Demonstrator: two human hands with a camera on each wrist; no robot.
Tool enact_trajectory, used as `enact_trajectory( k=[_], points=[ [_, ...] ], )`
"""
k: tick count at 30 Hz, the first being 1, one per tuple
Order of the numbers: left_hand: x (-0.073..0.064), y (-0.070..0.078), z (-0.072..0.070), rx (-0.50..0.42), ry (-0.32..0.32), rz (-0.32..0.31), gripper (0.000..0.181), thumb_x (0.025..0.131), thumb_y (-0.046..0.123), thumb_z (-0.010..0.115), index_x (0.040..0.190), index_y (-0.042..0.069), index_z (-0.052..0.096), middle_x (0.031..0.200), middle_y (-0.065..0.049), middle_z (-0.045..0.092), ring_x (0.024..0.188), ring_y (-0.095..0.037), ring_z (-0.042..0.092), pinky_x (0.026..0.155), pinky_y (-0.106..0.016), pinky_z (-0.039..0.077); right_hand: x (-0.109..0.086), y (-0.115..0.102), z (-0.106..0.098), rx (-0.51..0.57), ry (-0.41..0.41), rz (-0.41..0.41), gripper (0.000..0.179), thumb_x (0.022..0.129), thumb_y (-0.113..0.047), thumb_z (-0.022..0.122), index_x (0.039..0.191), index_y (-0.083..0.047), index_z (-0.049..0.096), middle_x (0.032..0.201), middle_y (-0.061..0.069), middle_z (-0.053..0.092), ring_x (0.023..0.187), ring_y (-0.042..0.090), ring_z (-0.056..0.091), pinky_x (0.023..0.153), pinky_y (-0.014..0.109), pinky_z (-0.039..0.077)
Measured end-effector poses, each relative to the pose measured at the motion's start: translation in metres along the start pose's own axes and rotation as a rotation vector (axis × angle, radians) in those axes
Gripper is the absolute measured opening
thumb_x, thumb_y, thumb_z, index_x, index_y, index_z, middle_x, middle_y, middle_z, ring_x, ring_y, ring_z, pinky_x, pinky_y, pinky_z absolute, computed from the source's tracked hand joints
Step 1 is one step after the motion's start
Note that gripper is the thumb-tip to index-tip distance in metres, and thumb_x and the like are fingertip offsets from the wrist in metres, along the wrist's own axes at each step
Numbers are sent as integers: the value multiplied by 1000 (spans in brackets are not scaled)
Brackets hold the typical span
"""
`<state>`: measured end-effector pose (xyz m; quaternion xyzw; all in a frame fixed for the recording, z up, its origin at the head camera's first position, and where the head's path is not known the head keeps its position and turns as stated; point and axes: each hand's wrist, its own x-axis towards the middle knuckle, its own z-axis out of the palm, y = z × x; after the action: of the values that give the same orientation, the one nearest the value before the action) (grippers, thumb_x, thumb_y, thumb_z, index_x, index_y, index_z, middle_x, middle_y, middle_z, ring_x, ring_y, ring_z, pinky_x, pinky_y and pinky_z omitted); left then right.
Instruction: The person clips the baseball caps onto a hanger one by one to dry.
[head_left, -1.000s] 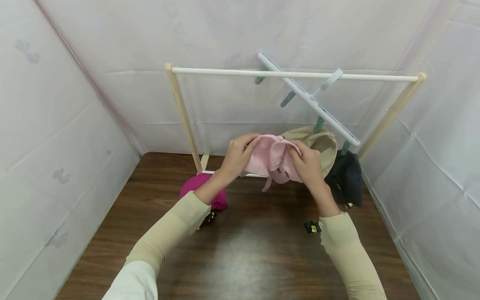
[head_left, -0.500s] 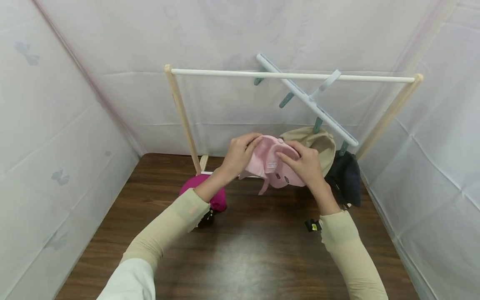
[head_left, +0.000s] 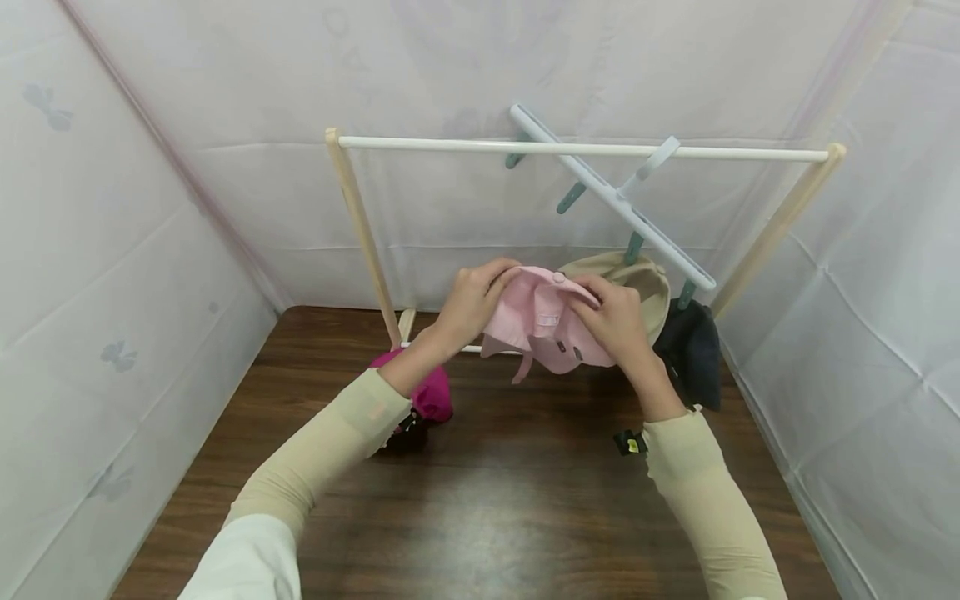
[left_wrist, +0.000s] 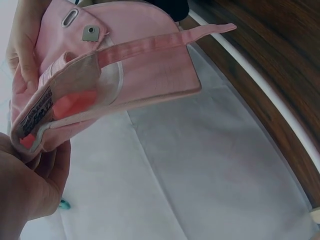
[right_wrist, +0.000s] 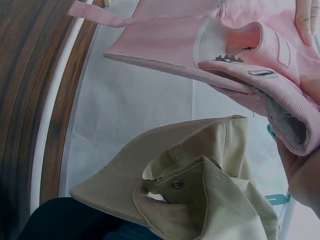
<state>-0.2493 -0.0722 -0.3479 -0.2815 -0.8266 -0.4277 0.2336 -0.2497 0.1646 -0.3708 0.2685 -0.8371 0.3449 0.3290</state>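
Observation:
A pink baseball cap [head_left: 551, 337] is held up in front of the rack between both hands. My left hand [head_left: 472, 300] pinches its left side, thumb on the near face. On the other side my right hand [head_left: 613, 315] grips the crown's top edge near the button. In the left wrist view the cap's loose back strap [left_wrist: 145, 46] and metal clasp [left_wrist: 91, 33] show. Right behind the cap hangs a beige cap [head_left: 648, 292], clipped to a pale blue hanger [head_left: 592, 177]. A dark navy cap [head_left: 693, 354] hangs from its right-end clip.
The hanger is hooked on the rack's white top rail [head_left: 450, 145], slanting across it. Two teal clips [head_left: 572, 198] on its left half hold nothing. A magenta cap [head_left: 433, 396] lies by the left forearm. A black tag [head_left: 630, 442] is near the right sleeve.
The right thumb reached across the cap's opening half a second ago and now lies back near the crown's edge. The pink cap has shifted slightly; its strap hangs further left than a second ago.

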Motion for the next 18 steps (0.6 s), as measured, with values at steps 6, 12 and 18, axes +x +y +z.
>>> enact_trajectory(
  k=[6,12,18],
  points=[
    [7,2,-5,20,-17,20,24,106,19,56,111,5,75,107,-8,77,99,-20,72,87,-33,57,3,-1,-2,14,11,11,16,88,-8,80,102,-3,77,88,14,76,59,21,59,56,24,40],
    [12,5,-8,45,-32,17,24,106,20,56,112,6,75,108,-7,76,97,-18,71,86,-32,56,4,-3,-3,38,23,40,18,88,-9,80,105,-4,78,91,13,77,59,19,58,56,15,35],
    [14,3,-5,66,-30,-6,26,106,22,55,113,7,75,109,-7,76,99,-19,72,86,-32,56,9,-5,-5,27,19,59,17,88,-12,81,102,-4,78,91,13,77,60,21,61,56,15,34]
  ],
)
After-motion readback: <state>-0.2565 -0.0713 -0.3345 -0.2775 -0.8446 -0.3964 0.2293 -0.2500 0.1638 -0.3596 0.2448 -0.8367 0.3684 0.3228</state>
